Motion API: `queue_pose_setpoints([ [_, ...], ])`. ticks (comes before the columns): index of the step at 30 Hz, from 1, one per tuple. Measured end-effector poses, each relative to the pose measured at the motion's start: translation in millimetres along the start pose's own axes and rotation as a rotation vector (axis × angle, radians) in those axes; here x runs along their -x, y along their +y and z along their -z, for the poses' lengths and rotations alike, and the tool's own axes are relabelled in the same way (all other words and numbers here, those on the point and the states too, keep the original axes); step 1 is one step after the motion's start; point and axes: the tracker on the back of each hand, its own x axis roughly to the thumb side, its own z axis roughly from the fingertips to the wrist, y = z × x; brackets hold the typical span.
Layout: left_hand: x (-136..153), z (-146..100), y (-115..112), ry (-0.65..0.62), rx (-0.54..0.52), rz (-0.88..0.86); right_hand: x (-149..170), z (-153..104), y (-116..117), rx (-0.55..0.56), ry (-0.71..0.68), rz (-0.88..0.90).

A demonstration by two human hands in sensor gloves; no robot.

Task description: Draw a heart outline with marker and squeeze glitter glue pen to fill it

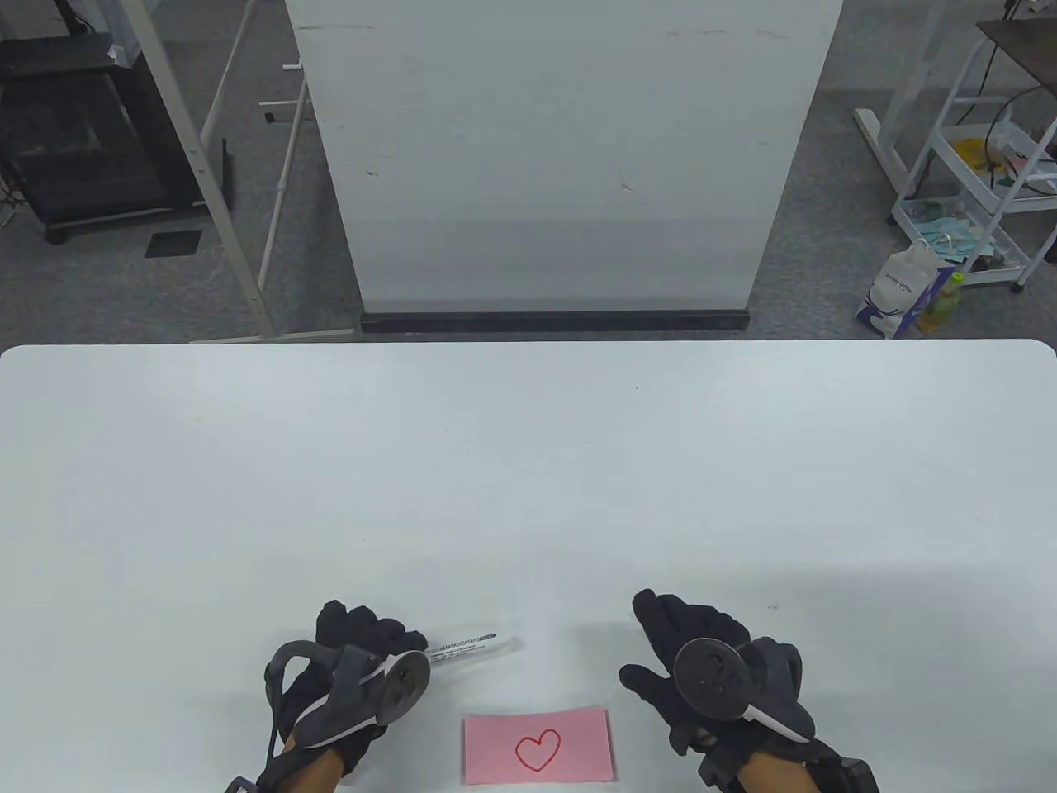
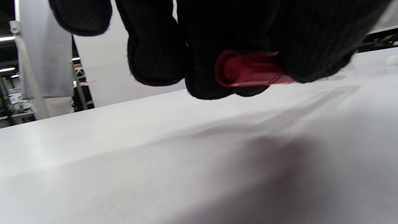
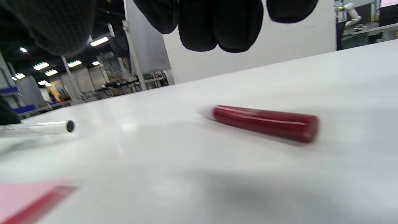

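A pink paper (image 1: 537,747) with a red heart outline (image 1: 537,749) lies at the table's near edge. My left hand (image 1: 372,636) grips the marker (image 1: 471,645) by its red cap (image 2: 248,69), fingers (image 2: 155,62) curled over it. The white barrel sticks out to the right, low over the table. My right hand (image 1: 661,644) hovers with relaxed fingers (image 3: 217,28) over the red glitter glue pen (image 3: 264,123). That pen lies flat on the table, untouched, and the hand hides it in the table view.
The white table (image 1: 528,479) stretches far ahead of both hands. A white board (image 1: 561,157) stands beyond its far edge. The marker's barrel end (image 3: 37,129) and a corner of the pink paper (image 3: 25,196) show in the right wrist view.
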Motion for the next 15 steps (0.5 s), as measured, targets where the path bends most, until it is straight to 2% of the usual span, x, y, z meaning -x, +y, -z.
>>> queue_pose_setpoints([
  [8, -1.0, 3.6, -8.9, 0.029, 0.075, 0.055, 10.6, 5.2, 10.4, -0.074, 0.117, -0.127],
  [15, -0.3, 4.1, -12.8, 0.052, 0.084, 0.021, 20.2, 6.8, 17.3, -0.129, 0.188, -0.155],
])
